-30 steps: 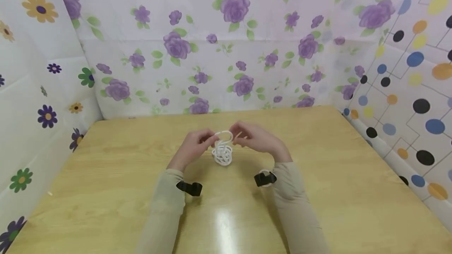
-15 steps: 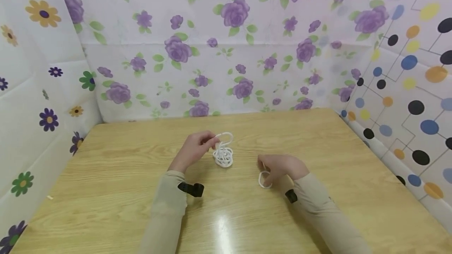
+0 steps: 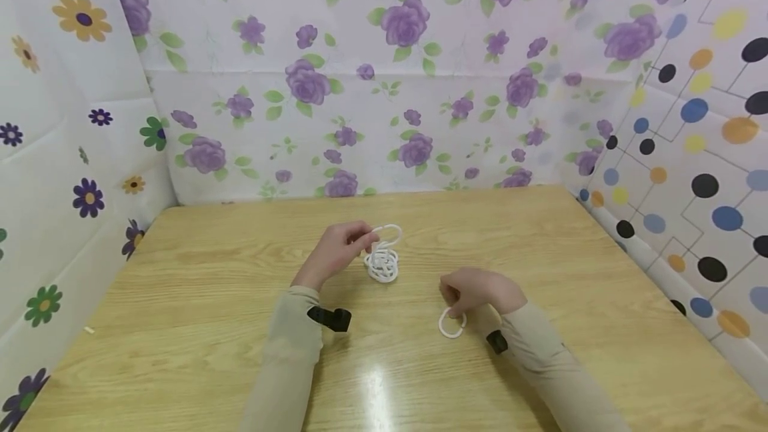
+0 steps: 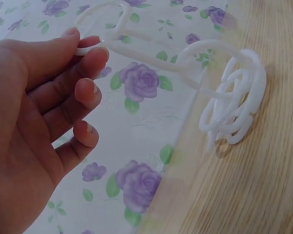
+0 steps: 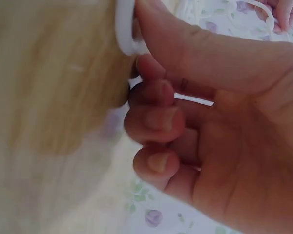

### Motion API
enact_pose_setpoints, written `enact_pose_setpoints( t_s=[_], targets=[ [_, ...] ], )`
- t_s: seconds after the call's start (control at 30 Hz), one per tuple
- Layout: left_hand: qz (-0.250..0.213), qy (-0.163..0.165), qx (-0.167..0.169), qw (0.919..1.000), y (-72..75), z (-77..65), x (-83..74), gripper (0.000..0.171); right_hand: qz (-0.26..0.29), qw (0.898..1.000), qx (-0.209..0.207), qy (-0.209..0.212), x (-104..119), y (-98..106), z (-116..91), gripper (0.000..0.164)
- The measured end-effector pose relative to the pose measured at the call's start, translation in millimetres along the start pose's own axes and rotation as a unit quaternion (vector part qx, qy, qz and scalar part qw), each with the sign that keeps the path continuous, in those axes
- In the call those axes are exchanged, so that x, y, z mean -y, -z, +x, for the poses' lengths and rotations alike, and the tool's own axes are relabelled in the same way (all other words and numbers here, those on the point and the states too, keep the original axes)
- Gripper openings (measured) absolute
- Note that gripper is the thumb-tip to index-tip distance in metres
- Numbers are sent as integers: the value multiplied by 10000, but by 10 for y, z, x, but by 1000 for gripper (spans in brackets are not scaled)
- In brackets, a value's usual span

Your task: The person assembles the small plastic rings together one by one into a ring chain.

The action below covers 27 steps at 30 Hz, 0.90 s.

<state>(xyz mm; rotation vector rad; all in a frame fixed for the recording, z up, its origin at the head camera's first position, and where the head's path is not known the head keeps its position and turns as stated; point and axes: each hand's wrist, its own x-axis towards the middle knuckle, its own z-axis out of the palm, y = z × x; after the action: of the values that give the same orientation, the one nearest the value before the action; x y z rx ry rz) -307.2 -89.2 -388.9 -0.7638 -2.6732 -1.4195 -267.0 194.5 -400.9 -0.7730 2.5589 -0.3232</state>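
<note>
In the head view my left hand (image 3: 342, 252) pinches the top link (image 3: 400, 237) of a white plastic chain between thumb and forefinger. Beneath it, the rest of the chain (image 3: 381, 271) lies bunched on the table. The left wrist view shows the held link (image 4: 124, 19) raised, joined through further links to the bunched chain (image 4: 254, 92). Off to the right, my right hand (image 3: 480, 289) is low over the table, its fingers curled. Its thumb and fingertips pinch a separate white link (image 3: 441, 327), also seen as a white loop (image 5: 123, 29) in the right wrist view.
The wooden table (image 3: 210, 339) is bounded by a rose-printed sheet (image 3: 252, 125) behind, a daisy-printed sheet (image 3: 54, 172) at left and a dotted sheet (image 3: 672, 152) at right. A tiny white scrap (image 3: 89, 330) lies near the left edge. Both wrists wear black straps (image 3: 329, 318).
My right hand has drawn away from the chain, right and toward me, bringing a single link down near the table. My left hand has stayed at the chain's top link.
</note>
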Motion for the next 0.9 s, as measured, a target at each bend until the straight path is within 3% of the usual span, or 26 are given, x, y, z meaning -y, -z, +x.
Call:
enact_pose_setpoints(
  t_s=[0.27, 0.33, 0.4, 0.47, 0.57, 0.67, 0.83, 0.9],
  targets=[
    [2, -118, 54, 9999, 16, 18, -4, 21, -259, 9971, -145, 700, 11, 25, 44, 15],
    [-22, -182, 94, 9998, 6, 22, -5, 22, -99, 9959, -492, 753, 4, 113, 63, 15],
    [-32, -211, 132, 9997, -5, 23, -1, 22, -42, 9909, -1140, 708, 21, 254, 76, 15],
    [-34, -196, 136, 9997, 5, 25, 3, 23, -67, 9789, -1980, 509, 84, 435, 115, 16],
    [-40, -172, 156, 9997, 24, 26, 20, 24, -26, 9496, -3134, 45, 253, 627, 212, 13],
    [-40, -171, 185, 9997, 11, 34, 31, 25, 570, 9204, -3869, -70, 423, 658, 325, 13],
    [50, -210, 271, 9994, 21, 16, 66, 26, 2013, 8929, -4008, 401, 569, 570, 523, 11],
    [104, -181, 277, 9994, 72, -2, 76, 28, 2395, 8908, -3814, 597, 619, 568, 588, 11]
  ],
)
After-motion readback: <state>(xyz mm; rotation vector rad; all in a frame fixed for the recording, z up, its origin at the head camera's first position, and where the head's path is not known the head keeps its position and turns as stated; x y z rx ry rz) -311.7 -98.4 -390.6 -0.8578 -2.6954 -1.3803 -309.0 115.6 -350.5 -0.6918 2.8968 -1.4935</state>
